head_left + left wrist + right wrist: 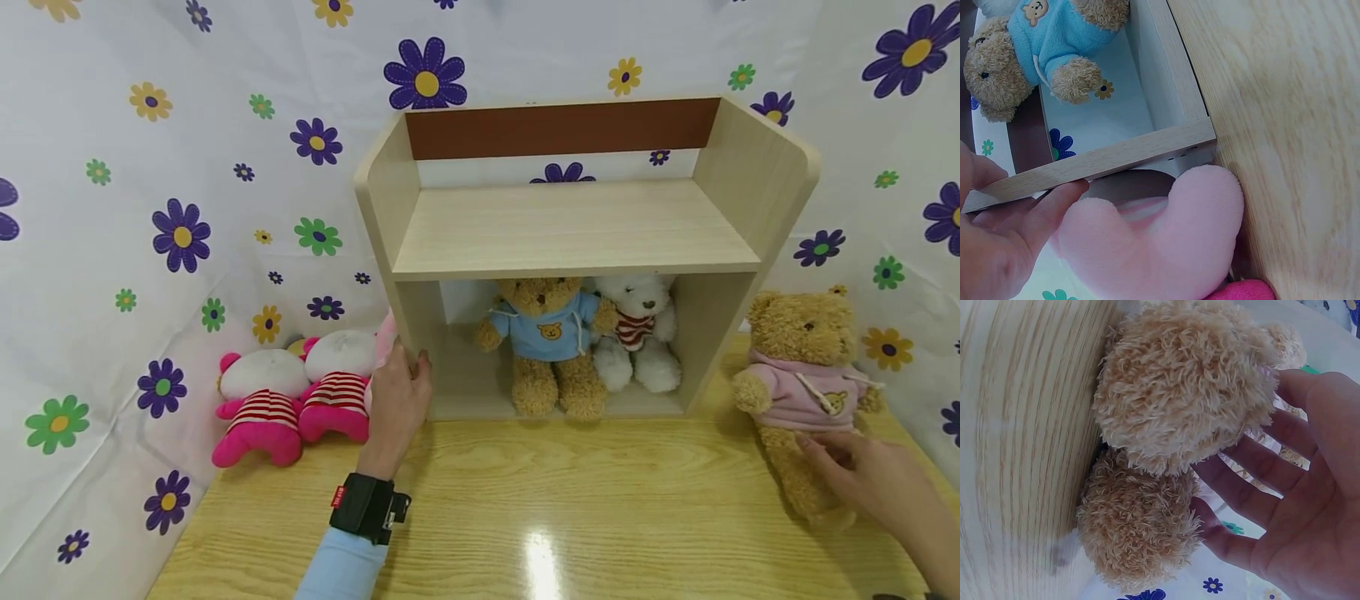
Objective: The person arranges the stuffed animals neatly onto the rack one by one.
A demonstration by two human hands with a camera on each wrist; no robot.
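Observation:
My left hand [397, 387] grips the front edge of the left side panel of a pale wooden shelf [577, 225]. Its thumb and fingers lie on opposite faces of the panel in the left wrist view. Just outside that panel sits a light pink plush toy [1147, 250], mostly hidden by my hand in the head view. At the right, a brown teddy bear [813, 396] in a pink hoodie leans back on the table. My right hand [870, 475] touches the front of its lower body, fingers fairly straight and fingertips partly hidden by a furry foot [1179, 387].
In the shelf's lower compartment sit a teddy bear [547, 342] in a blue hoodie and a white bear [637, 325]. Two pink plush toys with striped tops [258, 417] lean left of the shelf. A flower-patterned cloth [187, 292] hangs behind the wooden table [585, 492].

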